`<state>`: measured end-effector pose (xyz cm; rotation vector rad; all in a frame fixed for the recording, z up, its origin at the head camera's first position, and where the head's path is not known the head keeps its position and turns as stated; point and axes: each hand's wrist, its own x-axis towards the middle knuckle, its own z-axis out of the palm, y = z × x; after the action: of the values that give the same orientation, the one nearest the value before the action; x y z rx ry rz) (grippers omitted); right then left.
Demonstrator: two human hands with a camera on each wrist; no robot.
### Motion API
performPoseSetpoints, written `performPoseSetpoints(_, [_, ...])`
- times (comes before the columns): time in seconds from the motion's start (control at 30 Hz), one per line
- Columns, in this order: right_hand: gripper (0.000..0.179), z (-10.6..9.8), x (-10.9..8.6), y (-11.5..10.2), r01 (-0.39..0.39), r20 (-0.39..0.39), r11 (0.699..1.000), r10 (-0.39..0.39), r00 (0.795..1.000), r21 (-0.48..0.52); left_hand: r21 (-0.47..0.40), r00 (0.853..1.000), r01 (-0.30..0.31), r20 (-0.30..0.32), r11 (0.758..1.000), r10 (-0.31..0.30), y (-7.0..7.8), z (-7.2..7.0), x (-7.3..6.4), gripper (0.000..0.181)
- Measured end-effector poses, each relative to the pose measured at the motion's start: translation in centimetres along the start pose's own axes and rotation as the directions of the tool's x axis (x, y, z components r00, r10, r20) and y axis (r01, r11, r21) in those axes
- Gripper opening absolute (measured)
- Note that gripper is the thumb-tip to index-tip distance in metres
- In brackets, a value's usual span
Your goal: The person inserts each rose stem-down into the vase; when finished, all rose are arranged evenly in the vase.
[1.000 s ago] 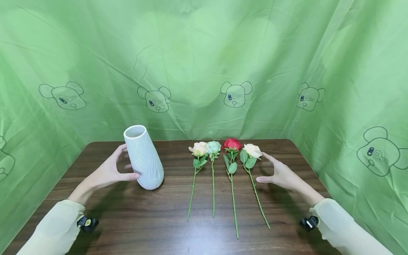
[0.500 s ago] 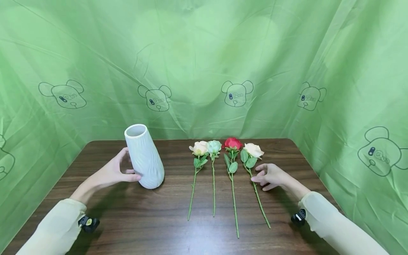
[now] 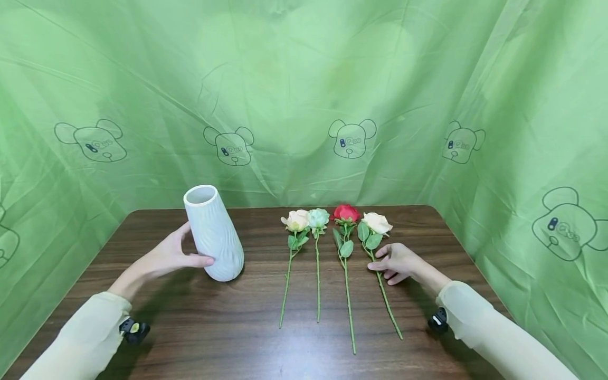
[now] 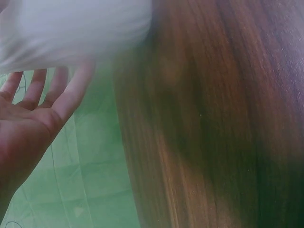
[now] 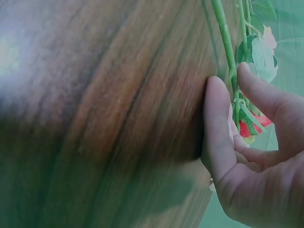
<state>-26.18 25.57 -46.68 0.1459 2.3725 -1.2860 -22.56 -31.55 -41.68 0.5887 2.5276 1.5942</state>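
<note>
A tall white vase with a wavy ribbed surface stands on the left of the table in the head view. My left hand holds it low on its left side, thumb across the front and fingers behind; the left wrist view has those fingers reaching up to the white vase wall. At the right, a cream rose lies with its stem angled toward the front. My right hand pinches that stem below the leaves. In the right wrist view the green stem runs between thumb and fingers.
Left of the cream rose lie a red rose, a pale green flower and a peach-cream flower, heads toward the back. They rest on a dark wooden table. A green curtain with printed bear heads surrounds it.
My right hand has come down from beside the cream rose's head to its stem, moving left and closing its fingers there. My left hand stays at the vase, its thumb slightly further across.
</note>
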Motion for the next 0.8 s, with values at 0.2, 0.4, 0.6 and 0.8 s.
performPoseSetpoints(0.2, [0.055, 0.2, -0.2, -0.3, 0.004, 0.005, 1.0, -0.004, 1.0, 0.006, -0.047, 1.0, -0.015, -0.013, 0.999, 0.014, -0.3, 0.1, 0.1, 0.084])
performPoseSetpoints(0.4, [0.051, 0.2, -0.4, -0.7, -0.01, 0.006, 1.0, 0.01, 1.0, 0.014, -0.11, 0.999, -0.017, -0.039, 0.994, 0.013, -0.8, 0.0, 0.1, 0.078])
performPoseSetpoints(0.6, [0.048, 0.2, -0.6, -1.0, -0.005, 0.03, 0.999, 0.004, 1.0, 0.038, -0.126, 0.996, -0.053, -0.071, 0.991, 0.044, -1.4, 0.1, 0.0, 0.076])
performPoseSetpoints(0.8, [0.045, -0.2, -0.9, -0.9, 0.003, 0.038, 0.999, -0.005, 0.999, 0.047, -0.081, 0.994, -0.071, -0.091, 0.994, 0.064, -2.0, 0.5, 0.2, 0.077])
